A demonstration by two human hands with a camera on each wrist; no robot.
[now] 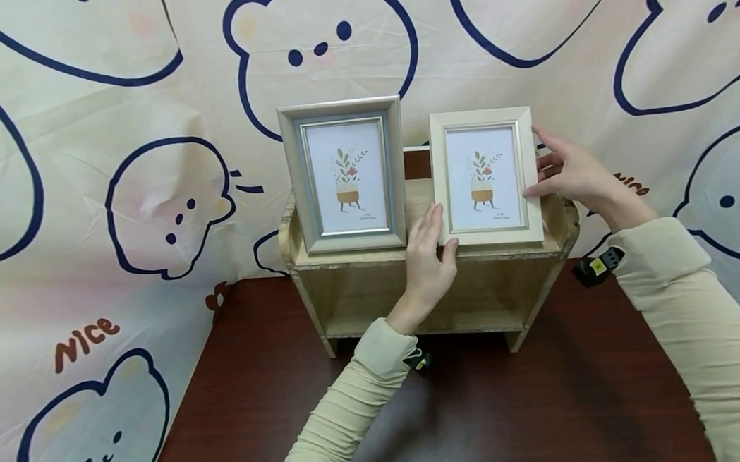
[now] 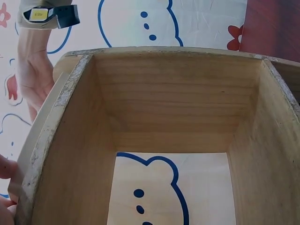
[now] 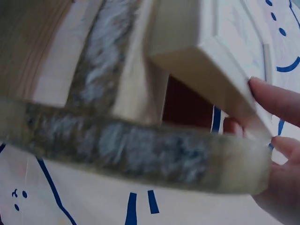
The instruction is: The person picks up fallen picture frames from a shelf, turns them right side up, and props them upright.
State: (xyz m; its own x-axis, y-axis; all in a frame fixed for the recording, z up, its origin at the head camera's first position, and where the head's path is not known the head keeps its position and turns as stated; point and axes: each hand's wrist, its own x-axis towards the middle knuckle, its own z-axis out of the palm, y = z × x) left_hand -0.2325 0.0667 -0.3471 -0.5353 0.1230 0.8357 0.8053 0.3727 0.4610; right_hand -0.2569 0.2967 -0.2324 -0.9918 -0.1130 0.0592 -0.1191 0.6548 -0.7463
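Note:
A cream picture frame [image 1: 482, 174] with a potted-plant print stands upright on the top of a small wooden shelf [image 1: 378, 259]. My right hand [image 1: 572, 169] pinches its right edge, thumb at the front and fingers toward the back; the right wrist view shows the frame's lower corner [image 3: 206, 70] near that thumb. My left hand [image 1: 426, 266] touches the lower left corner, its fingers extended along the side and its thumb by the bottom edge. Only its fingertips [image 2: 6, 168] show in the left wrist view. To the left stands a larger silver-grey picture frame [image 1: 347, 176] with the same print.
The shelf has raised side panels [image 1: 567, 226] and an open lower compartment [image 1: 488, 294]. It stands on a dark red-brown table [image 1: 241, 408]. Behind and to the left hangs a cartoon-printed cloth [image 1: 166, 116]. Each wrist carries a small black camera [image 1: 598, 266].

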